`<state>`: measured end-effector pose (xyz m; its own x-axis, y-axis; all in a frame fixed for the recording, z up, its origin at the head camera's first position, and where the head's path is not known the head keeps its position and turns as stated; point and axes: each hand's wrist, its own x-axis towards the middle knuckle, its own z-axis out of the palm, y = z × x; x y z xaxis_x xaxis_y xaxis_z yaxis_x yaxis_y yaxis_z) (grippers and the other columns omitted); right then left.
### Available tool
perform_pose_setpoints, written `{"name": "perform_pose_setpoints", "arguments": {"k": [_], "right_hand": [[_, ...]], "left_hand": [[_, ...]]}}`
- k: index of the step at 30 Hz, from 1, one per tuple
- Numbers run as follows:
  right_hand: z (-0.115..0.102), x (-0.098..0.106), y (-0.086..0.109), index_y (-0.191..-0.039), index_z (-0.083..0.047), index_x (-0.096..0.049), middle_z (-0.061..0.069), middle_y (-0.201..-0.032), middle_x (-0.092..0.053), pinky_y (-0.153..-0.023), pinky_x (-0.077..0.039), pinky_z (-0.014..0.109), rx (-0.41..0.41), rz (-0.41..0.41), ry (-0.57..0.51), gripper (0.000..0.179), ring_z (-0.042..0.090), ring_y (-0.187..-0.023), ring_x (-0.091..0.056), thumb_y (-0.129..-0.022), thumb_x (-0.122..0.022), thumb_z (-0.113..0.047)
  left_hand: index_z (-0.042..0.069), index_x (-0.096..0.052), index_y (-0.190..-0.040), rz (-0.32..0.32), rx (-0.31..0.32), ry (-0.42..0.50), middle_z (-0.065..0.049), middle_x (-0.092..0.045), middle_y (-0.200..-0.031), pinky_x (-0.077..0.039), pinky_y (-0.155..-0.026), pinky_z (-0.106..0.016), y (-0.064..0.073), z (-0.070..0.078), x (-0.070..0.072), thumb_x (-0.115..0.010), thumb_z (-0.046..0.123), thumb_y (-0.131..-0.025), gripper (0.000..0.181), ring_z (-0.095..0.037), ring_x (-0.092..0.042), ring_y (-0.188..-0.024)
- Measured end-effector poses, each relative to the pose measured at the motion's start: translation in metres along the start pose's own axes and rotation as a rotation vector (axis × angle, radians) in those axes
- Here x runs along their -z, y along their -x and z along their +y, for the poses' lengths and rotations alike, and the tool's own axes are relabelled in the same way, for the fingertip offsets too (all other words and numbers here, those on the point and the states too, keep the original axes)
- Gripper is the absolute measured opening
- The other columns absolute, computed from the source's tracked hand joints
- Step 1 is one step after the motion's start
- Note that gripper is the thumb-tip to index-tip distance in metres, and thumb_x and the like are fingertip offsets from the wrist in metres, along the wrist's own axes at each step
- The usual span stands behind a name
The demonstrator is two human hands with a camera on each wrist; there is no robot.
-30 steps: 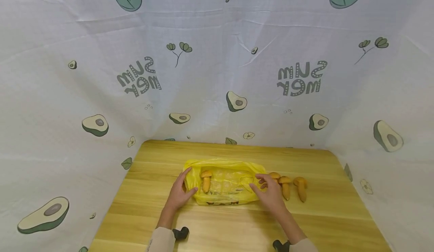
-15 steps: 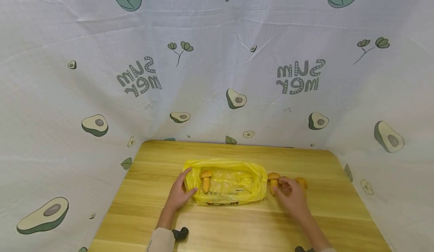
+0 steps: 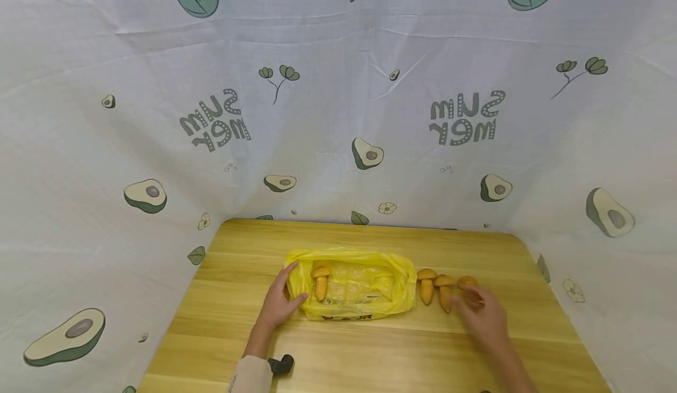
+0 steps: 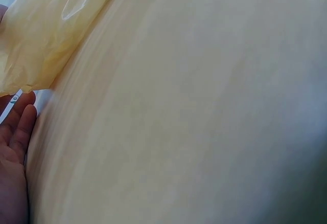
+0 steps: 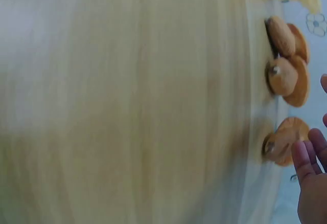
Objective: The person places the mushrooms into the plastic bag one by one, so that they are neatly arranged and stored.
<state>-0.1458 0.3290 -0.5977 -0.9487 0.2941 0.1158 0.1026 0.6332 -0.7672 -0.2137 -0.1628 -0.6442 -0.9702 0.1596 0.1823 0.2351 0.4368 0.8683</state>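
An opened yellow plastic bag (image 3: 349, 311) lies on the table, with one orange-brown mushroom (image 3: 321, 283) inside at its left end. My left hand (image 3: 278, 299) holds the bag's left end, thumb at the front and fingers along the side. To the right of the bag, three mushrooms lie in a row: one mushroom (image 3: 426, 286) beside the bag, a middle mushroom (image 3: 445, 290) and a right-hand mushroom (image 3: 466, 282). My right hand (image 3: 483, 316), blurred, is at the right-hand mushroom and hides its stem. In the right wrist view, its fingers (image 5: 302, 158) look extended beside that mushroom (image 5: 287, 141).
The wooden table (image 3: 359, 358) has a far edge against a white curtain (image 3: 328, 123) printed with avocados and leaves. A black wrist strap piece (image 3: 282, 365) shows at the left cuff.
My right hand has left the bag's right end and moved right, past the nearer two mushrooms, to the right-hand one. The left hand and the bag have stayed in place.
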Motion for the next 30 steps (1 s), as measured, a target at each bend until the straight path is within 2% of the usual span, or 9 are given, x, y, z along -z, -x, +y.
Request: {"name": "perform_pose_setpoints", "arguments": {"k": [3,7,11,15,19,21,23,26,30], "right_hand": [[0.009,0.004,0.0,-0.136,-0.008,-0.063,0.019,-0.13,-0.065,-0.081,-0.041,0.008,-0.011,0.021,0.009,0.053,0.0,-0.103,-0.054,-0.094,-0.075,-0.039],[0.02,0.009,0.001,-0.14,-0.005,-0.059,0.024,-0.139,-0.057,-0.087,-0.044,0.027,-0.023,0.014,0.03,0.058,0.03,-0.116,-0.055,-0.096,-0.072,-0.041],[0.029,0.014,0.001,-0.143,-0.003,-0.055,0.027,-0.144,-0.05,-0.09,-0.048,0.043,-0.031,0.001,0.046,0.062,0.044,-0.12,-0.054,-0.097,-0.071,-0.041],[0.036,0.017,0.002,-0.142,0.0,-0.054,0.03,-0.143,-0.047,-0.083,-0.05,0.021,-0.018,-0.009,0.074,0.062,0.049,-0.119,-0.056,-0.097,-0.072,-0.039],[0.04,0.019,0.002,-0.139,0.003,-0.055,0.033,-0.14,-0.045,-0.074,-0.038,0.005,-0.006,-0.008,0.09,0.061,0.053,-0.118,-0.056,-0.096,-0.073,-0.037],[0.042,0.019,0.002,-0.138,0.003,-0.056,0.034,-0.138,-0.046,-0.079,-0.045,0.013,0.0,0.005,0.108,0.06,0.052,-0.116,-0.056,-0.097,-0.072,-0.036],[0.044,0.018,0.001,-0.136,0.004,-0.057,0.035,-0.137,-0.047,-0.085,-0.053,0.032,0.01,0.019,0.123,0.058,0.051,-0.115,-0.056,-0.097,-0.072,-0.035],[0.044,0.018,0.001,-0.136,0.005,-0.057,0.036,-0.137,-0.047,-0.091,-0.05,0.061,0.017,0.017,0.122,0.057,0.052,-0.116,-0.055,-0.097,-0.071,-0.034],[0.041,0.018,0.0,-0.141,0.006,-0.052,0.037,-0.142,-0.045,-0.098,-0.047,0.066,0.012,-0.03,0.095,0.061,0.055,-0.122,-0.053,-0.099,-0.068,-0.036]], "left_hand": [[0.023,-0.035,-0.162,-0.001,-0.001,0.001,-0.017,-0.033,-0.166,-0.028,-0.118,-0.07,0.001,0.0,0.0,-0.077,0.028,-0.09,0.083,-0.047,-0.026,-0.154],[0.023,-0.034,-0.162,-0.003,0.001,0.0,-0.016,-0.033,-0.166,-0.027,-0.118,-0.072,0.001,0.001,0.0,-0.077,0.027,-0.09,0.083,-0.047,-0.024,-0.154],[0.023,-0.035,-0.162,-0.001,0.0,-0.004,-0.016,-0.033,-0.166,-0.027,-0.118,-0.072,0.002,0.001,0.0,-0.077,0.027,-0.09,0.083,-0.048,-0.024,-0.154],[0.023,-0.035,-0.161,0.001,-0.002,-0.015,-0.017,-0.034,-0.166,-0.028,-0.118,-0.071,0.001,0.001,0.001,-0.077,0.027,-0.089,0.083,-0.047,-0.025,-0.154],[0.024,-0.036,-0.161,0.002,-0.004,-0.014,-0.016,-0.034,-0.166,-0.026,-0.117,-0.073,0.001,0.002,0.001,-0.077,0.028,-0.089,0.083,-0.049,-0.023,-0.154],[0.026,-0.035,-0.161,-0.001,-0.001,-0.009,-0.016,-0.033,-0.167,-0.024,-0.117,-0.075,0.001,0.003,0.001,-0.077,0.029,-0.09,0.083,-0.05,-0.02,-0.154],[0.027,-0.035,-0.161,-0.003,0.001,-0.008,-0.015,-0.032,-0.167,-0.023,-0.117,-0.075,0.001,0.003,0.001,-0.077,0.03,-0.09,0.083,-0.051,-0.019,-0.155],[0.028,-0.035,-0.161,-0.006,0.004,-0.005,-0.016,-0.032,-0.167,-0.024,-0.117,-0.075,0.001,0.002,0.0,-0.077,0.031,-0.09,0.083,-0.05,-0.022,-0.154],[0.028,-0.035,-0.161,0.0,0.0,-0.006,-0.018,-0.032,-0.166,-0.028,-0.116,-0.074,0.002,0.001,0.0,-0.077,0.032,-0.09,0.083,-0.049,-0.026,-0.153]]}}
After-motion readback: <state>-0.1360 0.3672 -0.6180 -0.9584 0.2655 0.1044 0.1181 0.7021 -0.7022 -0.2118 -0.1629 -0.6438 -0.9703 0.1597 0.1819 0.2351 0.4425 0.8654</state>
